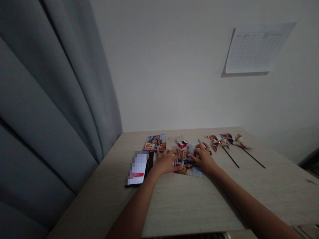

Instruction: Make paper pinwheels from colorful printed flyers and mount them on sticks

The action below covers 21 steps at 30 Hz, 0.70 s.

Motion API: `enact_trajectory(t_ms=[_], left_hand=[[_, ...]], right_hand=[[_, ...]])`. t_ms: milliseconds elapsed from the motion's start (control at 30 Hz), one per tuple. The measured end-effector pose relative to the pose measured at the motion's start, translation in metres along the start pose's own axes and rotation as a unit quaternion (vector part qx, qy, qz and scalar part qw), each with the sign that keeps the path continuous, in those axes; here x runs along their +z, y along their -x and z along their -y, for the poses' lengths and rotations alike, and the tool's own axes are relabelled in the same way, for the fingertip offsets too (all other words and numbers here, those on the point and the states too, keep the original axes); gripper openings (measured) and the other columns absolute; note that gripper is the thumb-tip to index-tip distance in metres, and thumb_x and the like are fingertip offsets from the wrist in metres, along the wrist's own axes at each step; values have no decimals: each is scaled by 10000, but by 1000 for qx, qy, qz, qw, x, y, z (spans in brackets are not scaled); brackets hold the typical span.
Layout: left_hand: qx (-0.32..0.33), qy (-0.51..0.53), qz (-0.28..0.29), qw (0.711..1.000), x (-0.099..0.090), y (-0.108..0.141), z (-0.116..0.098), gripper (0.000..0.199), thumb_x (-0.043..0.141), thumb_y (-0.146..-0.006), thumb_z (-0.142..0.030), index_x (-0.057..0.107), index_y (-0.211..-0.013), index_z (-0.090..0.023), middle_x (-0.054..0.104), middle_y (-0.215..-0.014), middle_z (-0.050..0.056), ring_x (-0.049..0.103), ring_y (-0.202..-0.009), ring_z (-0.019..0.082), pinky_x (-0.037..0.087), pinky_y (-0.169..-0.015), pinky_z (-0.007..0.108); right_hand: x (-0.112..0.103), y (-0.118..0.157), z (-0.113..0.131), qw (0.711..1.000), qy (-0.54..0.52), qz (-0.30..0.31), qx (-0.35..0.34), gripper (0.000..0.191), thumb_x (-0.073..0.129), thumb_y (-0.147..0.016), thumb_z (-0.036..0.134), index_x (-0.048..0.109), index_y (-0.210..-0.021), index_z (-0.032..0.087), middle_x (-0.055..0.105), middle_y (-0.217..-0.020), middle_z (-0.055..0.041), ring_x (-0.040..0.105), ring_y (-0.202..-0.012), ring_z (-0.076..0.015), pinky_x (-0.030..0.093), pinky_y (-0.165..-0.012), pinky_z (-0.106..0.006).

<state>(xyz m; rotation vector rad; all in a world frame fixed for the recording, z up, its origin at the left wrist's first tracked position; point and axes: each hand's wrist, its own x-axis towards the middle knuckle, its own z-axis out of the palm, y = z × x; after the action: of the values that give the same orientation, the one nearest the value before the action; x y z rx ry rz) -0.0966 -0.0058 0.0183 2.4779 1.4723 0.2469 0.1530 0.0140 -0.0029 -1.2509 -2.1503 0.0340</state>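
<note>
A colourful printed paper sheet lies on the table between my hands, with a pale, whitish part at its far side. My left hand rests on the sheet's left side, fingers spread. On the right, my right hand has bent fingers closed at the sheet's pale edge; its exact grip is partly hidden. Just behind those fingers a slim grey tip sticks up, and a small black curved part shows beside the hand. I cannot make out what this object is.
A phone with a lit screen lies left of my hands. Beyond are another printed sheet and a small open red-and-white box. Two paper pinwheels on dark sticks lie right. A curtain hangs left; a paper chart is on the wall.
</note>
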Motion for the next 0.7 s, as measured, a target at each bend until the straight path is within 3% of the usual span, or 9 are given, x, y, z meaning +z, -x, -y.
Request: enact_trajectory(t_ms=[167, 267, 367, 500, 700], left_hand=[[9, 17, -12, 1000, -1, 1, 0, 514, 653, -819, -661, 638, -1295, -469, 516, -1479, 14, 342, -1391, 385, 104, -1140, 730], [10, 22, -18, 1000, 1, 0, 1, 518, 661, -815, -657, 644, -1293, -458, 516, -1480, 16, 346, -1391, 379, 104, -1148, 716], [9, 23, -28, 999, 4, -1, 3, 550, 681, -796, -661, 654, -1291, -422, 511, -1490, 29, 338, -1402, 384, 86, -1154, 714], [9, 46, -53, 998, 5, -4, 2, 557, 714, -801, -603, 654, -1301, -365, 575, -1421, 53, 388, -1379, 347, 126, -1182, 661], [-52, 101, -120, 986, 3, -11, -3, 307, 656, -892, -485, 751, -1132, -319, 667, -1285, 50, 492, -1300, 299, 216, -1186, 591]], right_hand=[[3, 1, -11, 997, -35, -53, 46, 330, 548, -947, 516, 696, -892, 226, 626, -974, -73, 566, -1036, -280, 303, -1118, -560], [5, 2, -15, 992, -63, -88, 59, 343, 541, -949, 444, 698, -1171, 235, 619, -1110, -98, 523, -1141, -302, 343, -1085, -520], [4, 2, -16, 994, -59, -81, 50, 455, 529, -926, 304, 597, -1375, 278, 621, -1141, -83, 527, -1157, -284, 282, -1123, -534], [1, 1, -15, 996, -23, -72, 50, 509, 511, -885, 215, 603, -1375, 316, 636, -1129, -75, 534, -1187, -273, 193, -1162, -580], [1, 0, -11, 995, 51, -71, 56, 533, 546, -869, 183, 606, -1370, 355, 627, -1229, -89, 520, -1257, -296, 180, -1155, -632]])
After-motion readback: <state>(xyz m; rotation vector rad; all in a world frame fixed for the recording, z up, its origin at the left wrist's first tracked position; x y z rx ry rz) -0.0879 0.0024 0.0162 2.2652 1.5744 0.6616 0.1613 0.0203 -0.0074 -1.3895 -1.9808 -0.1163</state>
